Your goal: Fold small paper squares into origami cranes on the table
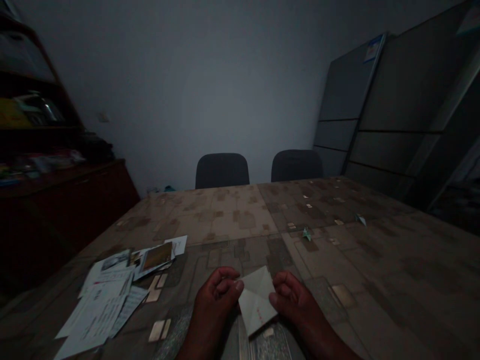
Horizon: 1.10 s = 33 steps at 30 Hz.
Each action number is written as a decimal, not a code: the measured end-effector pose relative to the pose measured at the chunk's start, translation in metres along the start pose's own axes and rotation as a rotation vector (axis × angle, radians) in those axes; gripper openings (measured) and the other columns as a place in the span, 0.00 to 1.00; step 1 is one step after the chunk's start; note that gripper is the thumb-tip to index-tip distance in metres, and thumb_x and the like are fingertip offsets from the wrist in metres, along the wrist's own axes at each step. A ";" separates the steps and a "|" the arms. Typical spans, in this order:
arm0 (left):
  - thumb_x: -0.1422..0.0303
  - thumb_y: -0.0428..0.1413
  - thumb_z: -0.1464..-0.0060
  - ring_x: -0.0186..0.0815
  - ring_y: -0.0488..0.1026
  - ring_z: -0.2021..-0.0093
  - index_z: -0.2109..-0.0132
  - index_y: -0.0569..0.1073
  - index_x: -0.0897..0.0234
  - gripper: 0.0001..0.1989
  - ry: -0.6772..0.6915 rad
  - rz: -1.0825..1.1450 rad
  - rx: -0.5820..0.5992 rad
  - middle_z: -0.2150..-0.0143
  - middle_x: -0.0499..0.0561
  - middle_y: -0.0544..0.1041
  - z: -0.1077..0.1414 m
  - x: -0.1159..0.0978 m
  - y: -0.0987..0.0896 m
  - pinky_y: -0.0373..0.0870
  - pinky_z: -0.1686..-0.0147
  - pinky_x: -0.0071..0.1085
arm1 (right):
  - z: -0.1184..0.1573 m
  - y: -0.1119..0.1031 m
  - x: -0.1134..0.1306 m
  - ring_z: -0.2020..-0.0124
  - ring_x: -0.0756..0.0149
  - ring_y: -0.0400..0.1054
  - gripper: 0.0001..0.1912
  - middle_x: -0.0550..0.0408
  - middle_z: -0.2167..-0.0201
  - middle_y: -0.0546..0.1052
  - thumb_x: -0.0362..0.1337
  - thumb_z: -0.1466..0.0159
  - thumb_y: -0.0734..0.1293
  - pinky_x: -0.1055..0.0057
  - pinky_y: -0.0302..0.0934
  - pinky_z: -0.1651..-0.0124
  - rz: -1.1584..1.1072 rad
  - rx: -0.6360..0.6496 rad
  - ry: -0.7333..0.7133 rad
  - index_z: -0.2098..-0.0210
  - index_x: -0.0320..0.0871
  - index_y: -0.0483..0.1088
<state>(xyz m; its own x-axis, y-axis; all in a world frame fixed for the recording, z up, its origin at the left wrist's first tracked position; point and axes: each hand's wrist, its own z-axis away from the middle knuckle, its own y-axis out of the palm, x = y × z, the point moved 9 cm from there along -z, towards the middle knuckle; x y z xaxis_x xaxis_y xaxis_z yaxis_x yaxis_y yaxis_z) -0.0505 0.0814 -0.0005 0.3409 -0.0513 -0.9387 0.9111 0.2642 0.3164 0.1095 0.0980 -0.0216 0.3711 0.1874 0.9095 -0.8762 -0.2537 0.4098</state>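
A folded sheet of pale paper (258, 295) with crease lines and a few red marks is held between my two hands, close to the near edge of the table. My left hand (219, 295) pinches its left corner between thumb and fingers. On the opposite side my right hand (294, 300) grips the right edge, its thumb on top and the fingers curled. The underside of the paper is hidden. Farther off lies a small green folded paper piece (306, 234), and to its right is another small folded paper piece (360, 219).
A spread of printed sheets (99, 305) and cards (157, 256) lies on the left of the patterned table (225, 210). Two dark chairs (222, 170) stand at the far side. A wooden cabinet (75, 200) is at left, and tall grey panels (393, 100) rise at right.
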 end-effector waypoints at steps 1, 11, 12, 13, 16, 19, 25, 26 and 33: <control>0.64 0.68 0.62 0.32 0.72 0.81 0.67 0.70 0.63 0.17 0.001 0.001 -0.001 0.80 0.44 0.76 0.000 0.000 0.000 0.65 0.79 0.24 | 0.000 0.000 -0.001 0.73 0.65 0.68 0.23 0.58 0.74 0.73 0.49 0.51 0.75 0.71 0.57 0.68 0.017 -0.001 0.014 0.66 0.44 0.64; 0.61 0.68 0.61 0.32 0.73 0.80 0.67 0.72 0.64 0.18 -0.039 0.048 0.095 0.78 0.47 0.77 -0.004 0.010 0.004 0.67 0.79 0.25 | 0.009 0.003 0.010 0.78 0.72 0.61 0.16 0.59 0.78 0.72 0.46 0.45 0.72 0.76 0.53 0.74 0.044 -0.016 0.058 0.69 0.39 0.68; 0.60 0.68 0.61 0.32 0.73 0.80 0.67 0.72 0.65 0.18 -0.050 0.050 0.126 0.77 0.47 0.77 -0.004 0.013 0.006 0.66 0.80 0.24 | 0.009 0.003 0.011 0.79 0.73 0.61 0.16 0.58 0.78 0.72 0.46 0.44 0.72 0.76 0.53 0.74 0.032 -0.022 0.057 0.69 0.39 0.67; 0.60 0.68 0.61 0.31 0.71 0.81 0.66 0.73 0.65 0.18 -0.059 0.047 0.163 0.78 0.48 0.77 -0.002 0.015 0.009 0.66 0.81 0.24 | 0.010 0.002 0.011 0.79 0.73 0.61 0.16 0.58 0.78 0.72 0.46 0.44 0.72 0.76 0.53 0.74 0.024 -0.029 0.056 0.69 0.39 0.67; 0.58 0.67 0.59 0.28 0.67 0.83 0.65 0.75 0.67 0.18 -0.078 0.007 0.256 0.79 0.48 0.76 0.003 0.020 0.017 0.64 0.84 0.22 | 0.010 0.001 0.014 0.80 0.73 0.61 0.16 0.59 0.79 0.72 0.46 0.44 0.72 0.76 0.52 0.74 0.030 -0.041 0.037 0.69 0.40 0.66; 0.58 0.67 0.59 0.28 0.67 0.83 0.67 0.77 0.68 0.18 -0.099 -0.024 0.262 0.79 0.50 0.76 0.008 0.022 0.019 0.63 0.83 0.22 | 0.010 -0.001 0.017 0.80 0.73 0.60 0.16 0.61 0.81 0.70 0.45 0.44 0.72 0.77 0.51 0.74 0.041 -0.055 0.027 0.69 0.40 0.66; 0.58 0.66 0.58 0.25 0.62 0.85 0.74 0.74 0.68 0.17 -0.090 -0.086 0.201 0.84 0.44 0.69 0.008 0.019 0.013 0.58 0.83 0.21 | 0.009 0.002 0.022 0.77 0.71 0.61 0.18 0.61 0.79 0.67 0.48 0.45 0.72 0.76 0.52 0.73 0.132 -0.033 0.042 0.70 0.41 0.66; 0.58 0.66 0.58 0.25 0.62 0.85 0.74 0.73 0.68 0.17 -0.103 -0.079 0.195 0.83 0.44 0.69 0.007 0.020 0.012 0.57 0.84 0.21 | 0.009 0.004 0.024 0.75 0.70 0.62 0.19 0.60 0.77 0.68 0.49 0.46 0.72 0.75 0.53 0.72 0.141 -0.023 0.042 0.69 0.40 0.66; 0.58 0.64 0.58 0.28 0.65 0.85 0.75 0.71 0.67 0.16 -0.150 -0.047 0.246 0.83 0.45 0.70 0.010 0.025 0.019 0.59 0.84 0.22 | 0.013 0.016 0.029 0.73 0.67 0.63 0.17 0.58 0.75 0.68 0.48 0.38 0.65 0.71 0.57 0.68 0.051 0.079 0.019 0.59 0.42 0.67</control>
<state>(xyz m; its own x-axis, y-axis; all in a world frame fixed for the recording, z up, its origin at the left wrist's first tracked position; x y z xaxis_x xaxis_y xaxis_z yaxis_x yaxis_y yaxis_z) -0.0227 0.0759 -0.0164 0.3105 -0.2046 -0.9283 0.9494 0.0177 0.3137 0.1098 0.0872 0.0123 0.3201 0.1904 0.9280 -0.8665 -0.3371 0.3681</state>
